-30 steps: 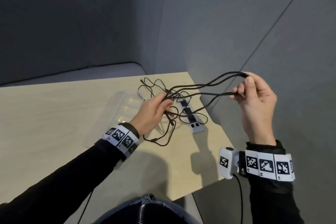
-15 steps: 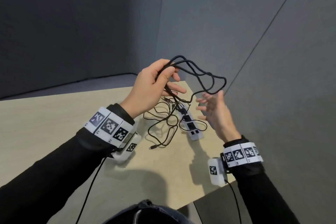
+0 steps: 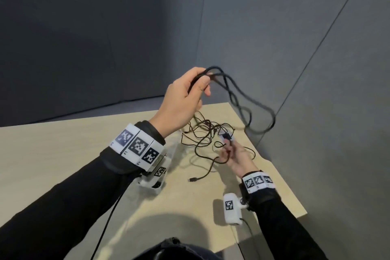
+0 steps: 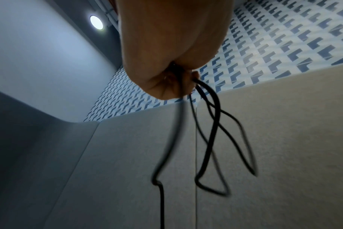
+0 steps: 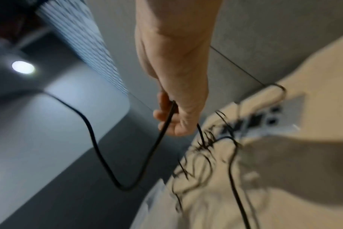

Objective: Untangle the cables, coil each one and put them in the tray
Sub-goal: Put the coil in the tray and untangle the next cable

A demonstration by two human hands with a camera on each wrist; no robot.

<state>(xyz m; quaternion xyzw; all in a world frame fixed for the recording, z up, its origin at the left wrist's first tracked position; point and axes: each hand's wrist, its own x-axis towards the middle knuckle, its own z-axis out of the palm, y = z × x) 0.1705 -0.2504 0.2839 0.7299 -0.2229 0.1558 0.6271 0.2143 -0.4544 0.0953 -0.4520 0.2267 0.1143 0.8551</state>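
My left hand (image 3: 200,84) is raised above the table's far end and grips a bunch of thick black cable loops (image 3: 242,110). The loops sag to the right, blurred, past the table corner. In the left wrist view the same loops (image 4: 211,139) hang from the curled fingers (image 4: 186,83). Low over the table, my right hand (image 3: 229,149) curls its fingers around a strand of black cable (image 5: 100,155). It sits beside a tangle of thin dark cables (image 3: 202,133). The clear tray (image 3: 172,149) is mostly hidden behind my left wrist.
A white power strip (image 3: 226,136) lies among the thin cables by the table's right edge (image 3: 280,179). A loose plug end (image 3: 192,179) lies nearer me. Grey partition walls (image 3: 274,38) stand close behind and to the right.
My right hand let go of the loops' far end, dropped to the tangle and took hold of a strand. My left hand lifted the loops higher.
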